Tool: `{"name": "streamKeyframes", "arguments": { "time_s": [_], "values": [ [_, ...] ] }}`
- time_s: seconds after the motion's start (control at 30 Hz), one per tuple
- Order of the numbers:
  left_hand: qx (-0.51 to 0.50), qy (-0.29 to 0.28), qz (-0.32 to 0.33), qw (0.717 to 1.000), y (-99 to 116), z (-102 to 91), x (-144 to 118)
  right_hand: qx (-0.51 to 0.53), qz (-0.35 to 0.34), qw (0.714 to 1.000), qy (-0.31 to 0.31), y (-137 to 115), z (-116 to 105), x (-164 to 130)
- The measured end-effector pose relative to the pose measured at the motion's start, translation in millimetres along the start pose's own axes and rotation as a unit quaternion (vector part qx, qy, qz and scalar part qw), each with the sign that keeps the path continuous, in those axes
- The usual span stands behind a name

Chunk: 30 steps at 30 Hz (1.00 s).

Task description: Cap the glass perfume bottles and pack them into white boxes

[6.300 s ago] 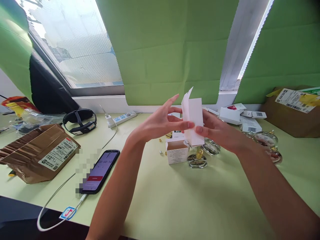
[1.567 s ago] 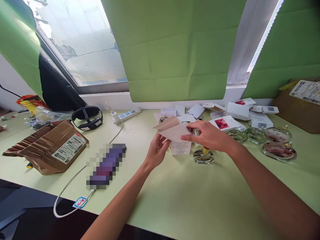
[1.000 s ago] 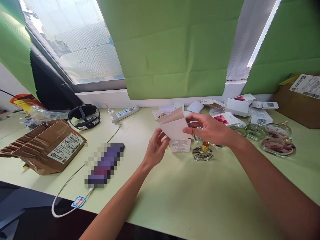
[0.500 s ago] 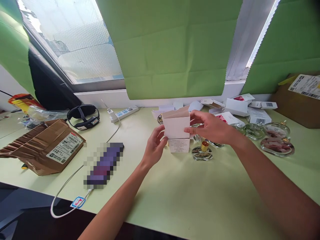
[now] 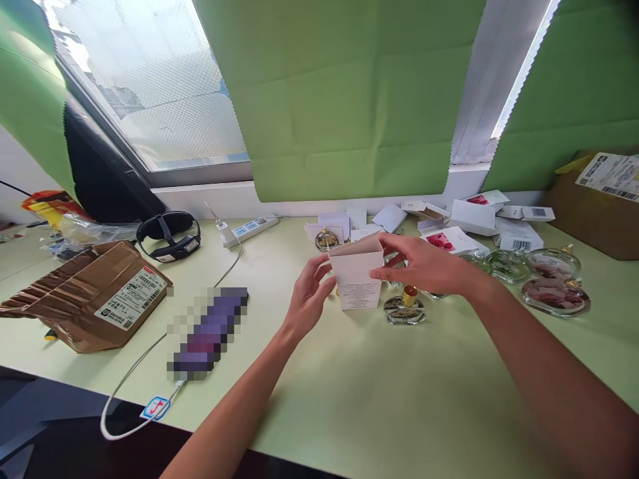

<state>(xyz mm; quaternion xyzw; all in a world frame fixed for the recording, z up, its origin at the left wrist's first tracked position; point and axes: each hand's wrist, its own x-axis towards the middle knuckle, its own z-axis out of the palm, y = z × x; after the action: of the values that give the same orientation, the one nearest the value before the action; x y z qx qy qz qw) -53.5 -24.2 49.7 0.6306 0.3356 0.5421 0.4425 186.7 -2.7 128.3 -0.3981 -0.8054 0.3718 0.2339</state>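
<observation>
A white cardboard box (image 5: 357,279) stands upright on the table before me, its top open and small print low on its front. My left hand (image 5: 310,289) is at its left edge, fingers curled against the side. With the thumb on the front face and the fingers behind, my right hand (image 5: 419,263) grips the right side. Just right of the box sits a glass perfume bottle (image 5: 404,311) with a gold cap. Behind the box on the left is a round ornate bottle (image 5: 327,239). Other glass pieces are partly hidden beneath my right hand.
Several flat glass bottles (image 5: 555,296) lie to the right. White boxes (image 5: 473,216) are piled along the back, near a brown carton (image 5: 594,216). On the left are a torn carton (image 5: 124,299), a black headset (image 5: 170,236), a power strip (image 5: 254,227) and a blurred phone (image 5: 212,332) with its cable.
The upper white part has slid down into the printed lower part, so the box now looks shorter. Both hands remain at its sides, and the round bottle behind shows more.
</observation>
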Motion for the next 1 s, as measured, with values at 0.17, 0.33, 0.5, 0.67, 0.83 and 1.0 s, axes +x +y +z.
{"name": "streamKeyframes", "arguments": {
  "time_s": [0.17, 0.33, 0.5, 0.67, 0.83, 1.0],
  "values": [
    [-0.010, -0.001, 0.006, 1.000, 2.9, 1.5, 0.2, 0.003, -0.016, 1.000, -0.008, -2.0, -0.3, -1.4],
    [0.008, -0.001, 0.020, 1.000, 0.3, 0.4, 1.6, 0.024, -0.071, 0.996, 0.055, -12.2, 4.3, -0.5],
    [0.029, -0.002, 0.030, 0.999, -6.3, -0.8, 1.7, 0.003, -0.083, 0.989, 0.124, -18.3, 6.5, -0.3],
    [0.033, -0.016, 0.009, 0.999, -10.4, 0.0, 1.0, -0.021, -0.036, 0.991, 0.128, -15.5, 3.7, 0.0],
    [0.044, -0.023, 0.010, 0.999, -10.7, -0.5, 0.7, -0.072, -0.025, 0.987, 0.142, -6.0, 7.3, 5.0],
    [0.062, -0.027, -0.003, 0.998, -7.5, -0.2, 0.9, -0.111, 0.010, 0.983, 0.143, 3.3, 10.3, 8.9]
  ]
}}
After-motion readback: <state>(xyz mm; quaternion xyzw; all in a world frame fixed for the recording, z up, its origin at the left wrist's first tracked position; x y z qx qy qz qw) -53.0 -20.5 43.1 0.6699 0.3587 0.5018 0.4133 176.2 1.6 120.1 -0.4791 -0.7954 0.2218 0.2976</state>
